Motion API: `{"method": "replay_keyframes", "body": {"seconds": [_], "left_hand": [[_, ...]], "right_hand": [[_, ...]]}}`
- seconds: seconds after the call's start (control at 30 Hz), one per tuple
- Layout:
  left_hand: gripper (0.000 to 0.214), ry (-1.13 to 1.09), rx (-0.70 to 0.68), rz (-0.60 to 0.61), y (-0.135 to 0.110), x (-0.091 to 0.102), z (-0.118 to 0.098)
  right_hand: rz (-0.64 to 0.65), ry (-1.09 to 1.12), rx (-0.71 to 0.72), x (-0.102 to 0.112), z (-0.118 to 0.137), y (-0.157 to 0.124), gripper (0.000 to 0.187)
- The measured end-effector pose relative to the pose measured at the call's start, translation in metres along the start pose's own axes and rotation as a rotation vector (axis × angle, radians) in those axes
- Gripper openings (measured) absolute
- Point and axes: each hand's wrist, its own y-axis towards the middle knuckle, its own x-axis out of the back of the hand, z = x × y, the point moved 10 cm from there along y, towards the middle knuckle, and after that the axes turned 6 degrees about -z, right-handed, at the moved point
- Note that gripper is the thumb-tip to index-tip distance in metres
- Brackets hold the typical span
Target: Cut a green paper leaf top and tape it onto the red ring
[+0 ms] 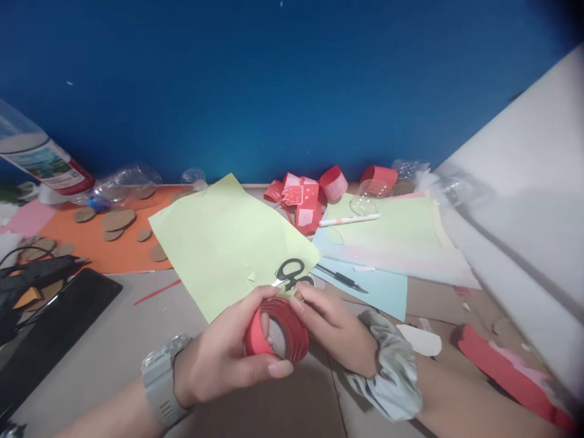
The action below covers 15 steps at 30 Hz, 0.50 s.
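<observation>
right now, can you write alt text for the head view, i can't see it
The left hand holds a red cylinder, with the right hand at its far rim. Black-handled scissors show just beyond, against pale green paper, before a blue backdrop.

The red ring (256,333) at six o'clock looks papery, the wristband (396,371) at five crinkly cloth, the blue-capped bottle (130,184) at nine shiny plastic.

Soft light; the blue wall (237,103) darkens upward; small details seem slightly blurred.
</observation>
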Motion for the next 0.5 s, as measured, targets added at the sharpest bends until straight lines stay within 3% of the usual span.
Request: {"method": "replay_keyframes", "body": {"seconds": [0.3,0.5], "left_hand": [[0.057,0.08,-0.008,-0.026,0.002,0.002,-0.003],[0.049,-0.079,-0.064,-0.04,0.002,0.006,-0.005]], "right_hand": [[-0.033,0.045,0.014,0.003,0.004,-0.002,0.029],[-0.215,0.409,-0.051,0.013,-0.004,-0.01,0.033]]}}
